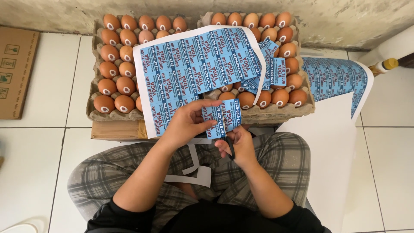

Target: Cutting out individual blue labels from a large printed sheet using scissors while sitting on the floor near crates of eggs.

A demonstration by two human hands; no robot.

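My left hand (186, 122) pinches a small strip of blue printed labels (224, 116) held up over my lap. Just below and to the right of it, my right hand (238, 144) grips black-handled scissors (228, 144), whose blades meet the strip's lower edge. A large sheet of the same blue labels (194, 69) lies across two egg trays in front of me. Several cut single labels (269, 64) are heaped on the right tray. White paper offcuts (196, 168) rest on my checked trousers.
Two cardboard trays of brown eggs (114, 73) (284, 51) stand on a cardboard box against the wall. Another label sheet (336, 80) drapes over a white surface at right. A flat cardboard box (15, 71) lies on the tiled floor at left. A yellow-capped bottle (386, 64) lies at far right.
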